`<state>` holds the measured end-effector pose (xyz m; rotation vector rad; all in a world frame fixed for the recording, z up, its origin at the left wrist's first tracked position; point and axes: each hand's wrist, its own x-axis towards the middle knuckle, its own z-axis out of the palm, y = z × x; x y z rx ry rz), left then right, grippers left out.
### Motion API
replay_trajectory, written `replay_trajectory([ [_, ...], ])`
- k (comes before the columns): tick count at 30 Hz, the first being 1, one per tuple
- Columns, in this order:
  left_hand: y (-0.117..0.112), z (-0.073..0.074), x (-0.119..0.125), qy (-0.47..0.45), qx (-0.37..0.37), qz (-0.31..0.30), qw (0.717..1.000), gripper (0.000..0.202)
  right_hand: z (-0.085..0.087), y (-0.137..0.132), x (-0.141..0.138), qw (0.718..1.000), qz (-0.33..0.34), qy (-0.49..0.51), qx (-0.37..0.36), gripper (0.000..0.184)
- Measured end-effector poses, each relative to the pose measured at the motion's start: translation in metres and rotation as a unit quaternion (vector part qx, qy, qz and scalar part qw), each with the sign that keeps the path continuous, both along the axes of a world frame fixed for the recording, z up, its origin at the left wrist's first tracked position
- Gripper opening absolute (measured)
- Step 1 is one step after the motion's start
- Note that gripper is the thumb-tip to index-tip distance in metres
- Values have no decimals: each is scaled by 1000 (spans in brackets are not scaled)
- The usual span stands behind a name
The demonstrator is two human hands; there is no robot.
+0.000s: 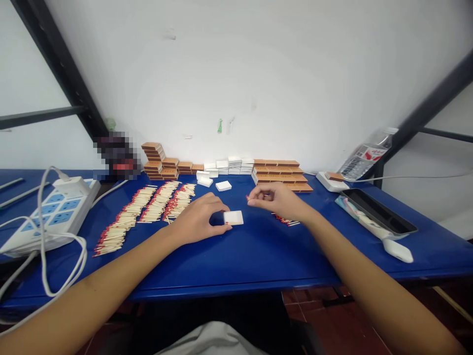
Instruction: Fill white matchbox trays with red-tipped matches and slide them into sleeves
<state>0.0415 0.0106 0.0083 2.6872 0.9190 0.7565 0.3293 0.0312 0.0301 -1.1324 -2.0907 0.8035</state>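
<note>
My left hand [199,219] grips the left end of a small white matchbox tray [235,217] between thumb and fingers. A spot of red shows in the tray near my thumb. To its right, my right hand [275,201] is raised a little, thumb and forefinger pinched on a match [247,197], of which mainly the red head shows. Below my right wrist lies a small heap of loose matches [286,220], partly hidden by the hand. Three long rows of red-tipped matches [123,222] lie beyond and left of my left hand.
Brown matchboxes [279,172] and white trays [240,165] are stacked along the wall. More brown boxes [153,160] stand left. A power strip [55,212] with cables, a plastic bottle [367,155], a dark tray-like case [384,212] and a white case [398,250] flank the work area.
</note>
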Motion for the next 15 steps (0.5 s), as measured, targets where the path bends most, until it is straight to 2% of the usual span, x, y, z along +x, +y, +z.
replay_trajectory([
  [2, -1, 0, 2, -3, 5, -10, 1000, 27, -5, -7, -18, 999, 43, 4, 4, 38],
  [5, -1, 0, 3, -11, 8, -22, 1000, 28, -10, -13, -31, 996, 83, 4, 8, 30],
  [15, 0, -2, 3, -12, -10, -25, 1000, 27, -13, -15, -30, 994, 89, -51, 34, 17],
])
